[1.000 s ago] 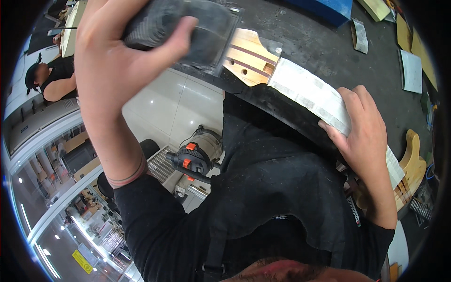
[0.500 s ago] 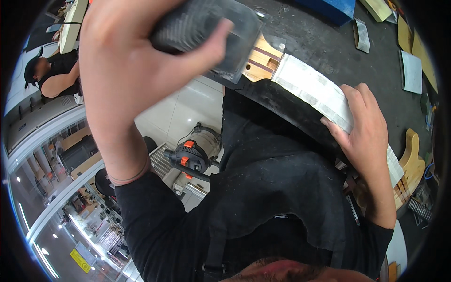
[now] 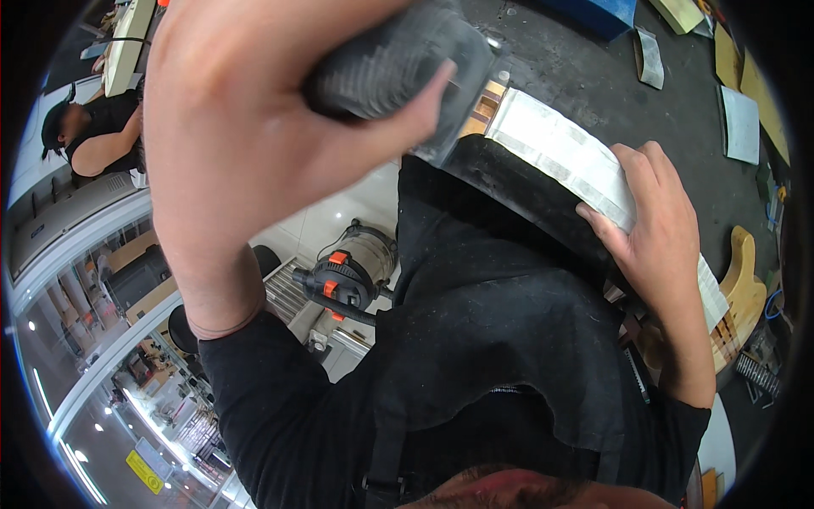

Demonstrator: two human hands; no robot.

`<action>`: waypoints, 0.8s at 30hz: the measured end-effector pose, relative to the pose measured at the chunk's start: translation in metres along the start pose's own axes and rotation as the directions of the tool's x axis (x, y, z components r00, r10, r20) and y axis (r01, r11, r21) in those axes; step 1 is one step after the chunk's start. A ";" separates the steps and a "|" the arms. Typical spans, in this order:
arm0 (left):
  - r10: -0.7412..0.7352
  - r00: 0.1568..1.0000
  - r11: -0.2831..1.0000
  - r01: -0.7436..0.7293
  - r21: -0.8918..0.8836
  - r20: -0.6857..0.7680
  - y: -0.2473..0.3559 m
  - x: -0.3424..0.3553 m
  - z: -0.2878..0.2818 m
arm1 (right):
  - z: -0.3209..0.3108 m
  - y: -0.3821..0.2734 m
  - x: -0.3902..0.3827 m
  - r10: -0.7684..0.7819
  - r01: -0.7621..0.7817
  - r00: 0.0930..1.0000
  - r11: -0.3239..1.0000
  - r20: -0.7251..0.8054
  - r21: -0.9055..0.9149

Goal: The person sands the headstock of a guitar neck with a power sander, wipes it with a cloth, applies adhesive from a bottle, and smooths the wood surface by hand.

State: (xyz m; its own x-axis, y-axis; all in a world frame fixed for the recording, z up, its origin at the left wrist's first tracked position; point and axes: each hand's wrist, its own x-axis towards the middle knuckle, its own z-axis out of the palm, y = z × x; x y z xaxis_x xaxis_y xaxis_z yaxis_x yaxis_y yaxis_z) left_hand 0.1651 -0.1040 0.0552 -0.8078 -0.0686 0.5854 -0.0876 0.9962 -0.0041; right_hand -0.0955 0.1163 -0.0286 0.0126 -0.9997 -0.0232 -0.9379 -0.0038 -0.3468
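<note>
My left hand [image 3: 280, 144] is closed around a dark, blocky hand tool [image 3: 381, 76] with a ribbed grip and a smoky flat base; motion blurs it, so its exact kind is unclear. The tool lies over the end of a guitar neck, where a strip of bare striped wood [image 3: 485, 109] shows beside it. Pale masking tape [image 3: 555, 140] covers the neck from there toward the guitar body [image 3: 739, 293] at the right. With its fingers over the far edge and thumb on the near side, my right hand [image 3: 657, 208] grips the taped neck.
Sandpaper pieces [image 3: 740, 125] and a curled strip [image 3: 650, 58] lie on the dark bench [image 3: 585, 72]. A blue block [image 3: 598, 15] sits at the far edge. Below stands a shop vacuum [image 3: 352, 267] on the floor. Another person [image 3: 102, 131] works at far left.
My left hand and the tool have moved right along the neck end, hiding more of the bare wood. My right hand stays on the taped neck.
</note>
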 end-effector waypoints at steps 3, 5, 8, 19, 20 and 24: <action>-0.089 0.992 0.980 0.072 0.186 0.087 -0.009 -0.008 -0.013 | 0.000 0.000 0.002 -0.031 0.031 1.000 0.999 0.004 -0.008; -0.156 0.975 0.945 0.100 0.310 0.158 -0.001 -0.005 -0.015 | 0.001 -0.001 0.001 -0.020 0.020 1.000 1.000 0.009 -0.011; 0.078 0.997 0.988 -0.077 0.131 -0.004 0.005 0.003 0.000 | 0.000 0.000 0.000 -0.018 0.018 1.000 1.000 0.015 -0.006; -0.052 0.998 0.990 0.046 0.135 0.041 0.013 0.006 0.003 | 0.001 0.002 0.000 -0.008 0.008 1.000 1.000 0.025 -0.003; 0.017 1.000 0.999 -0.017 -0.035 -0.016 0.005 0.005 0.005 | 0.001 0.003 0.000 -0.013 0.014 1.000 1.000 0.018 -0.011; 0.030 0.997 0.975 -0.045 0.217 0.071 0.001 -0.001 -0.003 | 0.001 0.001 0.001 -0.006 0.007 0.999 1.000 0.034 -0.016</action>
State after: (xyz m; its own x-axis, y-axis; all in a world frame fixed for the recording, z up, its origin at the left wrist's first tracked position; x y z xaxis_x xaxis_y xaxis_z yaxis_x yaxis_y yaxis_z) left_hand 0.1675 -0.1032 0.0568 -0.8494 -0.0424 0.5261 -0.1758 0.9625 -0.2064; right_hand -0.0962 0.1154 -0.0296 0.0301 -0.9981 -0.0529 -0.9434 -0.0109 -0.3315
